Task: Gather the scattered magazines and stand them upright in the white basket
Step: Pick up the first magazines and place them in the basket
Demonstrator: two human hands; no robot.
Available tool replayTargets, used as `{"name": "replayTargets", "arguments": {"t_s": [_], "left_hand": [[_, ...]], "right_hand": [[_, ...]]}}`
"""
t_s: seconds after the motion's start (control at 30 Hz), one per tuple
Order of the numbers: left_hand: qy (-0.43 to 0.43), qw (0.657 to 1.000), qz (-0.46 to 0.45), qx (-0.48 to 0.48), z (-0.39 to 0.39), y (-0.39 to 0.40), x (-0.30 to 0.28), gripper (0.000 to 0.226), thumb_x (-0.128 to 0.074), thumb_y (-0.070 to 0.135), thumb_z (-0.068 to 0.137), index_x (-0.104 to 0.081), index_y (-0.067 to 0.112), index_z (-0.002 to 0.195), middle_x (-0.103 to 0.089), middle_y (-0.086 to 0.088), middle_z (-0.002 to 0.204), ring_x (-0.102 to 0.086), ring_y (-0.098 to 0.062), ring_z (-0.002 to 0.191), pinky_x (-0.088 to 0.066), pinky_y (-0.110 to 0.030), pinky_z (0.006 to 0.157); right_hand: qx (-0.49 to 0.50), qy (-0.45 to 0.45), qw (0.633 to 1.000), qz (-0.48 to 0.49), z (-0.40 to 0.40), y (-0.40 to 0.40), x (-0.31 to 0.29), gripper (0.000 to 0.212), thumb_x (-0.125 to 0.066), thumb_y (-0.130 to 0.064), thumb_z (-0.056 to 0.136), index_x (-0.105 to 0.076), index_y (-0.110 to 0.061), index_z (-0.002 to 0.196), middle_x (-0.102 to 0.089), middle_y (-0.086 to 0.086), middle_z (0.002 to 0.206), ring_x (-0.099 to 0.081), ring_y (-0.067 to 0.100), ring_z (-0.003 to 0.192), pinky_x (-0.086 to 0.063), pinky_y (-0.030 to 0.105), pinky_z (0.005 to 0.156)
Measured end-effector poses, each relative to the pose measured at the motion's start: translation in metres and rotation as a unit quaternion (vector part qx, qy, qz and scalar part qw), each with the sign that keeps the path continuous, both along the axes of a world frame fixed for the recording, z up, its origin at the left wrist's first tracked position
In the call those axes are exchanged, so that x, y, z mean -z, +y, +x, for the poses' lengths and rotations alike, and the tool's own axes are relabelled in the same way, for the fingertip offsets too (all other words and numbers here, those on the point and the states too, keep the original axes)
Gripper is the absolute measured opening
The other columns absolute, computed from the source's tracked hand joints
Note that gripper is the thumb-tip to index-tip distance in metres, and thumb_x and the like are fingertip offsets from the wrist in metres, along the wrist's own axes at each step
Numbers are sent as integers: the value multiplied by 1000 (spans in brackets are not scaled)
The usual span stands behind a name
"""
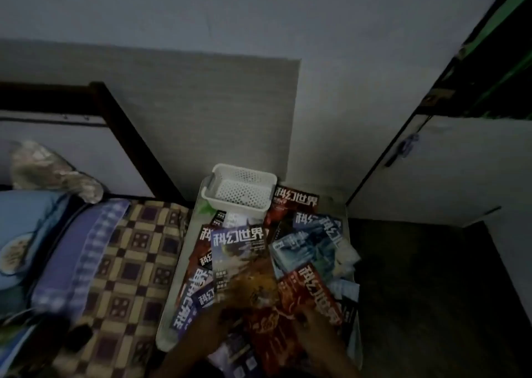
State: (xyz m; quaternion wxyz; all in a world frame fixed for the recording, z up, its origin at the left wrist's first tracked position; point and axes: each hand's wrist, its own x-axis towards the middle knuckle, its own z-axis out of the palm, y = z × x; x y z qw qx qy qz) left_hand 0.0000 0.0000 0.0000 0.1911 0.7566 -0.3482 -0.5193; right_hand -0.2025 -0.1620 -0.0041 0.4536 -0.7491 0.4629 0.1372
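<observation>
Many magazines (259,265) lie in a messy pile on a small table (168,331) next to a bed (123,262). They overlap and point every which way. At the far end of the table sits the white basket (240,189), and it looks like it has nothing in it. So the job seems to be just starting, with every magazine left to pick up and stand inside. Both hands are low on the pile. The left hand (213,328) and the right hand (313,330) rest on the near covers, but it is too dark and blurry to tell if they grip anything.
</observation>
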Motion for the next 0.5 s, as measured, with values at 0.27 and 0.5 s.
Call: {"name": "replayTargets", "arguments": {"t_s": [0.27, 0.5], "left_hand": [[-337, 931, -99, 99, 33, -91, 172, 63, -33, 50, 90, -53, 17, 140, -46, -14, 150, -43, -34, 137, -32, -52, 112], [-444, 869, -189, 109, 34, -91, 232, 60, -22, 53, 98, -43, 26, 147, -30, -6, 159, -22, -29, 147, -13, -47, 115]], "right_hand": [[-180, -47, 933, -308, 60, -9, 159, 53, -44, -49, 91, -57, -25, 136, -54, 5, 144, -58, 27, 125, -34, 37, 101], [-139, -118, 880, -437, 70, -8, 240, 55, -48, -50, 86, -52, -34, 139, -48, -1, 149, -51, 26, 131, -32, 47, 104]]}}
